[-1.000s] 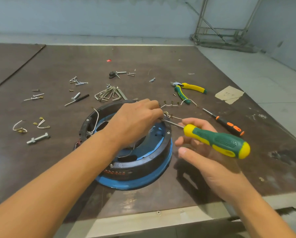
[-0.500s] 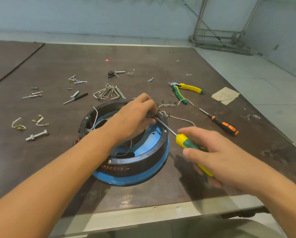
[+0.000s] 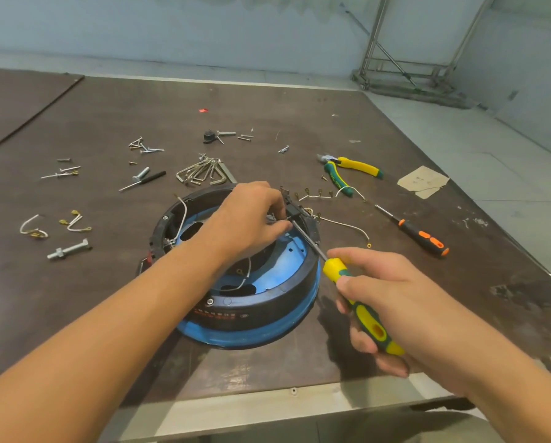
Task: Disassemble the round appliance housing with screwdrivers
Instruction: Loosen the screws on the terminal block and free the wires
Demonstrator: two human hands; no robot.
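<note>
A dark brown surface (image 3: 299,116) fills most of the view. The round appliance housing (image 3: 267,311) sits on it near the front edge, a black ring wall on a blue base, open at the top with thin white wires inside.

The left hand (image 3: 248,219) reaches over the housing to its far inner rim. Its thumb and fingers are curled in and pinch a small grey part (image 3: 271,219) beside a black block on the rim. The right hand (image 3: 392,295) is just to the right of the housing, wrapped around the handle of a green and yellow screwdriver (image 3: 368,318). The metal shaft slants up and left over the rim, and the tip meets the spot by the left thumb.

Beyond the housing to the right lie yellow and green pliers (image 3: 347,169). An orange and black screwdriver (image 3: 418,235) is nearer the right edge, and a torn paper scrap (image 3: 422,182) lies past it. A bunch of hex keys (image 3: 203,174) lies just behind the housing.

Well to the left are a bolt (image 3: 69,249) and bent white wire pieces (image 3: 32,228) with brass ends. Loose screws (image 3: 143,145) are scattered farther back.
</note>
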